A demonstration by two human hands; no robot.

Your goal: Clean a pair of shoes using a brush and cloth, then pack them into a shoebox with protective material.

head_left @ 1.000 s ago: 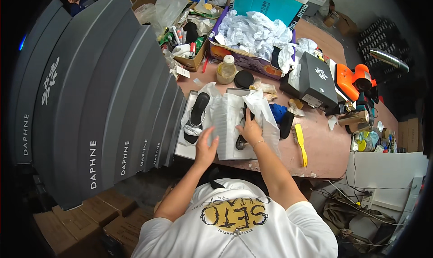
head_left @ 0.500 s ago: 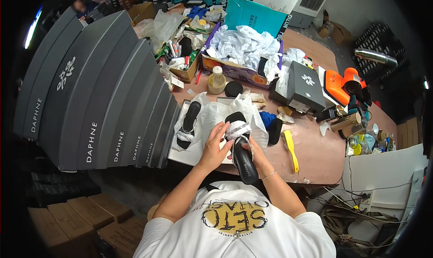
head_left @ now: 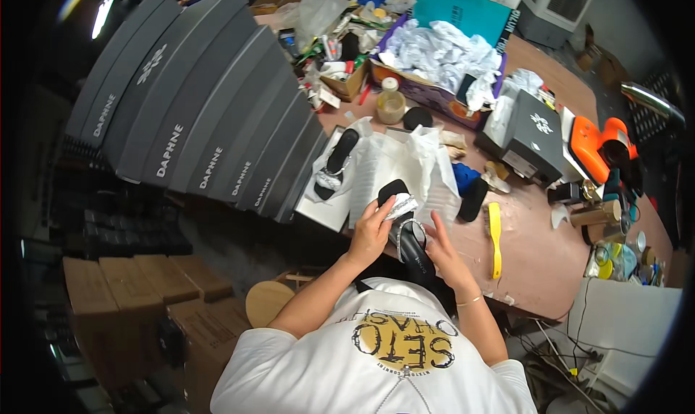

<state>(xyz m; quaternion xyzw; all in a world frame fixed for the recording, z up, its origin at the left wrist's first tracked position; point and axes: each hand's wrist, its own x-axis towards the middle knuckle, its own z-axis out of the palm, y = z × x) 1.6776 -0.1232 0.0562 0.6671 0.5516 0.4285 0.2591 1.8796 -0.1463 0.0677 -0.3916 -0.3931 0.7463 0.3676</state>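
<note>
A black sandal (head_left: 411, 253) with a glittery strap is tilted in front of my chest, its toe end pointing away from me. White paper (head_left: 399, 206) is wrapped about its front band. My left hand (head_left: 371, 234) is closed on the sandal at that wrapped band. Beside the rear strap is my right hand (head_left: 445, 255), its fingers stretched out and near or touching the strap. The matching sandal (head_left: 342, 153) lies on tissue paper (head_left: 376, 161) in an open shoe box (head_left: 323, 210), its band also wrapped in white.
Stacked grey shoe boxes (head_left: 195, 103) rise at the left. Behind the tissue stand a glass jar (head_left: 391, 104) and a purple box of crumpled paper (head_left: 441, 59). To the right are a yellow brush (head_left: 494, 240), a blue cloth (head_left: 467, 177), a dark shoe box (head_left: 527, 135) and an orange tool (head_left: 590, 146).
The view has turned, so the table appears farther right. My right hand has loosened from around the sandal, its fingers now extended, while my left hand keeps hold of the wrapped band.
</note>
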